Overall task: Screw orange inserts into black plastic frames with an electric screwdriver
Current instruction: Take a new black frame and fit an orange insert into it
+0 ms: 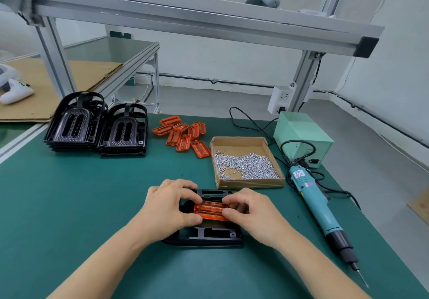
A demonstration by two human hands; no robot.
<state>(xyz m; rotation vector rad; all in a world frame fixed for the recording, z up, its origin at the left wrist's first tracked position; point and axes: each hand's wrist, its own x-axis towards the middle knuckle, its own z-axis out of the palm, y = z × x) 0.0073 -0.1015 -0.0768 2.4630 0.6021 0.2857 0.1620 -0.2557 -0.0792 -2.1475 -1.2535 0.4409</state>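
An orange insert [210, 211] is being pinched at both ends over a black frame [209, 236] that lies flat on the green tabletop [69, 206], just in front of the cardboard screw tray [246, 161]. The grip of the left hand [169, 208] is closed on the insert's left end, thumb below and fingers curled over the top; the grip of the right hand [248, 210] is pinched on the right end the same way. The insert appears to be getting seated into the frame's middle opening; whether it is fully down cannot be told, since the edges are hidden by fingers. No screw is seen in this frame yet. The electric screwdriver [322, 208] is left lying untouched to the right of the tray, tip toward the viewer, cabled to a pale green power box [304, 136] behind it. Progress is judged early: loose screws [246, 166] fill the tray, a pile of spare inserts [183, 134] sits left of the tray, and two stacks of black frames [97, 127] stand further left of that. Left to do for this piece: seating, screw placement, driving.
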